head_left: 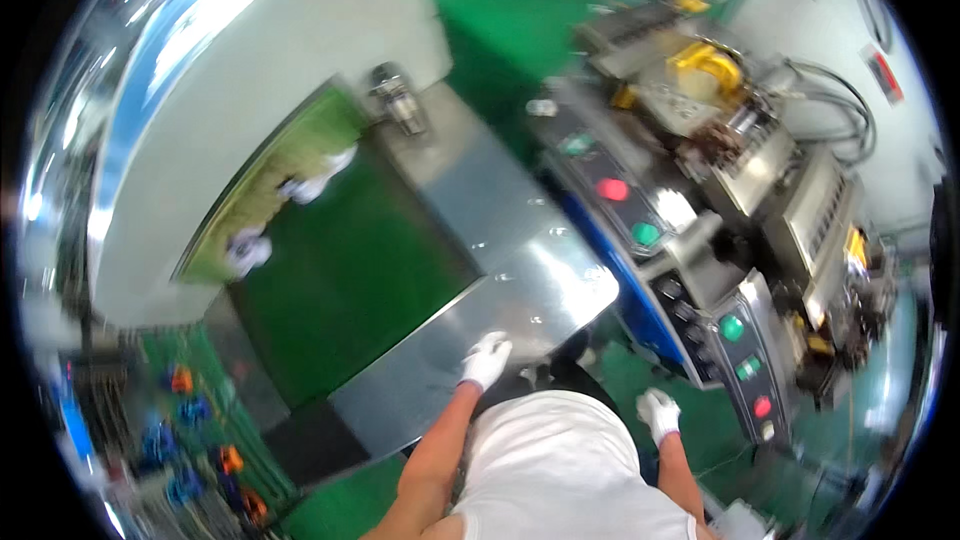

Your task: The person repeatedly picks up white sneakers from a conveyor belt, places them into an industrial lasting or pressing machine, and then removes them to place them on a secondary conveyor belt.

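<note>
My left hand [487, 358], in a white glove, is over the near edge of a steel tabletop [510, 290]. Its fingers are stretched out and nothing shows in them. My right hand [658, 413], gloved in white too, hangs out to my right, near a machine's control panel [745, 355] but apart from it. Motion softens its loosely bent fingers, and no held thing shows. Set into the steel top is a dark green panel [350, 270]. A shiny metal cylindrical part [398, 98] stands at the far end of the steel.
A large pale housing [260, 70] rises behind the green panel. On the right stands a machine with metal fixtures [720, 130], yellow parts and a second panel [610, 185] with red and green buttons. Several blue and orange items [185, 430] lie at lower left. The floor [500, 15] is green.
</note>
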Tool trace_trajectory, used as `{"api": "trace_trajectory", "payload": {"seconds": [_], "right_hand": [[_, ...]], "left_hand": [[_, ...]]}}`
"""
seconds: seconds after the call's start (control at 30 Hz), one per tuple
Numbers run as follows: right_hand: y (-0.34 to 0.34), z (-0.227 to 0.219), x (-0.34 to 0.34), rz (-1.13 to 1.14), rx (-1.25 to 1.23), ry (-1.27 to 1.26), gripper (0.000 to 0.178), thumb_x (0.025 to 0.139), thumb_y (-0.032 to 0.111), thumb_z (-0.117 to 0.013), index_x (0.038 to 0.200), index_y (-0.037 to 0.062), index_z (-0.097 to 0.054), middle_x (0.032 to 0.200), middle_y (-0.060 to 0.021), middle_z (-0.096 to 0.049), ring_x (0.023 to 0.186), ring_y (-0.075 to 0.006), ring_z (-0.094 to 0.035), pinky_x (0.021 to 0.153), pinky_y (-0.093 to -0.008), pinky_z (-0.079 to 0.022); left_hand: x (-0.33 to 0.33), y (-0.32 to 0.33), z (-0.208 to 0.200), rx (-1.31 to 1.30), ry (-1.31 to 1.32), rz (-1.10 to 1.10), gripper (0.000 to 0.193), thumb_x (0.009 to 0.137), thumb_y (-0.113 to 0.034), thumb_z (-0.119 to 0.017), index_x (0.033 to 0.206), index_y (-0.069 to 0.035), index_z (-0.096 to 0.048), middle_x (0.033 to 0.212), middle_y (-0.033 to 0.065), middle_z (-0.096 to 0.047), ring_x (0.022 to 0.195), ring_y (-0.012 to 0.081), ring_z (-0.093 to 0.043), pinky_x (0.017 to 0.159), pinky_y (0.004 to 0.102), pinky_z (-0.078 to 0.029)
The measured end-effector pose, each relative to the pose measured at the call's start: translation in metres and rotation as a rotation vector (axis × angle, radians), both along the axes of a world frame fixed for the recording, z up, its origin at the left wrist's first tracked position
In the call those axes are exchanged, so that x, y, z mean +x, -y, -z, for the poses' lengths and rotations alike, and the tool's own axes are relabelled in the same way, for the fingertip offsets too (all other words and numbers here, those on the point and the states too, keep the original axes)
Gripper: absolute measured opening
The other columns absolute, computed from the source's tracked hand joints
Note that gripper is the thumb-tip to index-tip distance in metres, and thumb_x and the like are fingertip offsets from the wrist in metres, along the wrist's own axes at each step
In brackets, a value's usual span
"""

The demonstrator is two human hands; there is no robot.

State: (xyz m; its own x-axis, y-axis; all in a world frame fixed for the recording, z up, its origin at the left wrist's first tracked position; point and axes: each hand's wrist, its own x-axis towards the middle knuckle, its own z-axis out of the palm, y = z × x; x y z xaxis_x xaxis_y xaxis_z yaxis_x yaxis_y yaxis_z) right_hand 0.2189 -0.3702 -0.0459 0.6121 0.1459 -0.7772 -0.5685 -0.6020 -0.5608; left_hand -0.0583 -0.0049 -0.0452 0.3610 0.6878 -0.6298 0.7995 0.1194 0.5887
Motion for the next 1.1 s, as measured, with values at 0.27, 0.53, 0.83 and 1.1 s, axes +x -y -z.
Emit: {"api": "trace_trajectory", "payload": {"seconds": [0.27,0.53,0.83,1.1], "right_hand": [[0.013,-0.075,-0.062,-0.197,-0.254,-0.044,0.010,0.093,0.023,-0.066,0.087,0.0163,-0.061,0.081,-0.0029,-0.061,0.070,-0.0227,-0.062,0.062,-0.0378,-0.052],[0.000,-0.138,-0.099,-0.496,-0.688,-0.013,0.018,0.093,0.031,-0.067,0.103,0.0161,-0.066,0.098,-0.0094,-0.066,0.088,-0.0248,-0.064,0.077,-0.0410,-0.052],[-0.090,-0.182,-0.093,-0.549,-0.780,0.013,0.036,0.093,0.040,-0.068,0.120,0.0160,-0.071,0.117,-0.0168,-0.071,0.109,-0.0272,-0.068,0.094,-0.0445,-0.052],[-0.146,-0.083,-0.066,-0.691,-0.379,0.209,0.049,0.092,0.034,-0.067,0.125,-0.0024,-0.067,0.128,-0.0224,-0.067,0.122,-0.0315,-0.062,0.104,-0.0403,-0.048]], "left_hand": [[-0.151,-0.191,0.108,0.360,0.084,-0.263,0.023,0.093,-0.030,-0.060,0.100,-0.013,-0.072,0.095,0.0116,-0.074,0.086,0.0373,-0.070,0.078,0.0464,-0.056],[-0.171,-0.516,-0.051,1.027,-0.054,-0.095,0.043,0.085,-0.025,-0.073,0.125,-0.012,-0.061,0.129,0.0152,-0.061,0.122,0.0383,-0.058,0.099,0.0493,-0.049],[-0.162,-0.562,0.017,0.831,-0.384,-0.038,0.062,0.074,-0.045,-0.082,0.118,-0.011,-0.056,0.111,0.0178,-0.066,0.101,0.0387,-0.067,0.087,0.0546,-0.050],[-0.157,-0.379,-0.028,0.721,-0.303,0.157,0.051,0.072,-0.046,-0.079,0.103,-0.011,-0.060,0.103,0.0166,-0.069,0.093,0.0381,-0.069,0.080,0.0503,-0.054]]}}
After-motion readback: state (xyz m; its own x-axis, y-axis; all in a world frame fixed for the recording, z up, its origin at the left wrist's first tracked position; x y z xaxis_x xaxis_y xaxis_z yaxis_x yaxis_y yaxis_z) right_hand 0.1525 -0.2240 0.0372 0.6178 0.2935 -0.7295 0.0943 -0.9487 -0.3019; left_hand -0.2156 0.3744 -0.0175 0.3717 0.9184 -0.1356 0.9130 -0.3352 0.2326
